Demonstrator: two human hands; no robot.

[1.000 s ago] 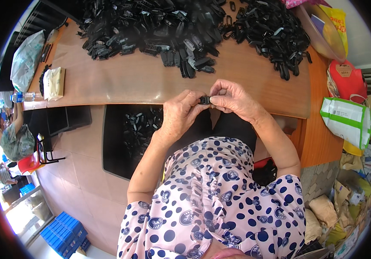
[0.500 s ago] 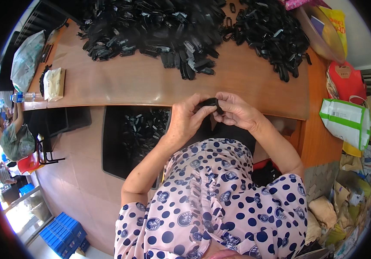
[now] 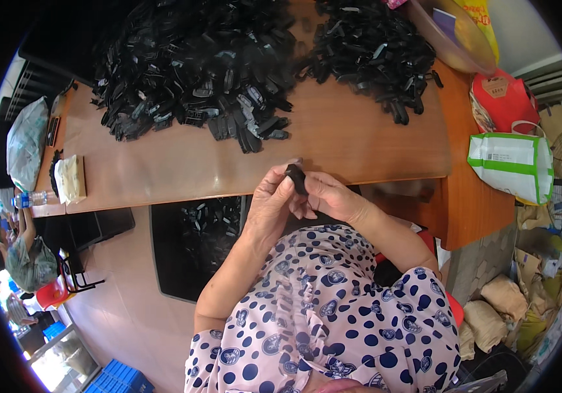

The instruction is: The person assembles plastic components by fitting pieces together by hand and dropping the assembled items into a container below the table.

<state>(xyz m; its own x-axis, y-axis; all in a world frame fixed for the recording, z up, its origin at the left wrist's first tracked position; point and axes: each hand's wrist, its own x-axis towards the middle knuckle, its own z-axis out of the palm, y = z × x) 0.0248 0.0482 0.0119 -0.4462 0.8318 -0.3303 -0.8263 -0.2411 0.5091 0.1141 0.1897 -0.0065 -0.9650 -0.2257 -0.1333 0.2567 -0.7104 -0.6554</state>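
Note:
Between my two hands is a small black plastic part (image 3: 296,178), held at the table's near edge. The fingers and thumb of my left hand (image 3: 271,196) pinch it from the left. My right hand (image 3: 333,195) closes on its right side, with the fingertips pressed against it. Its exact shape is partly covered by my fingers. Beyond my hands, a large heap of similar black parts (image 3: 163,72) spreads over the wooden table (image 3: 228,170). A second, smaller heap (image 3: 372,52) lies to its right.
Below the table edge at left stands a black bin (image 3: 169,262) with several black parts inside. A tissue pack (image 3: 71,180) and a water bottle (image 3: 32,199) are at the table's left end. At right sit a plastic basin (image 3: 451,39), a red bag (image 3: 505,105) and a green-white bag (image 3: 510,167).
The view has shifted, so the table sits lower and further left. My hands have turned the black part from lying sideways to more upright, still between my fingers.

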